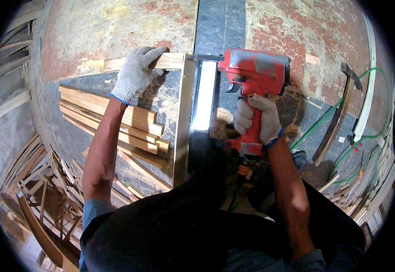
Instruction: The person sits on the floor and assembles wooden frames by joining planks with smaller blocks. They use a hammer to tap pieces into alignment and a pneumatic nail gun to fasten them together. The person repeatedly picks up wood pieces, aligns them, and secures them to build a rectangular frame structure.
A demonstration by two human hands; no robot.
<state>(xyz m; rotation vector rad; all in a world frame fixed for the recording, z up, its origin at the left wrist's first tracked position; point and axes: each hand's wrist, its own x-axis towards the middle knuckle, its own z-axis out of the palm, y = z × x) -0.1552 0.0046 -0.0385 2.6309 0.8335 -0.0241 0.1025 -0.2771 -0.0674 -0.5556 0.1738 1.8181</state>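
My left hand [134, 75], in a pale knit glove with a blue cuff, grips a light wooden strip [174, 61] running crosswise, thumb on the near side and fingers over the far side. At its right end this strip meets a second wooden strip [182, 122], which runs toward me, forming a corner. In my gloved right hand [266, 119] is a red pneumatic nail gun [255, 69], held by its handle. Its nose points left at the corner; whether it touches the wood I cannot tell. The long magazine [204, 97] lies alongside the second strip.
Several cut wooden strips [111, 119] lie below my left hand. At right, a wood-handled hammer [332, 124] lies on the worn floor, near a green air hose [313, 130] and a long pale strip [366, 102]. Scrap wood [48, 195] is heaped at lower left.
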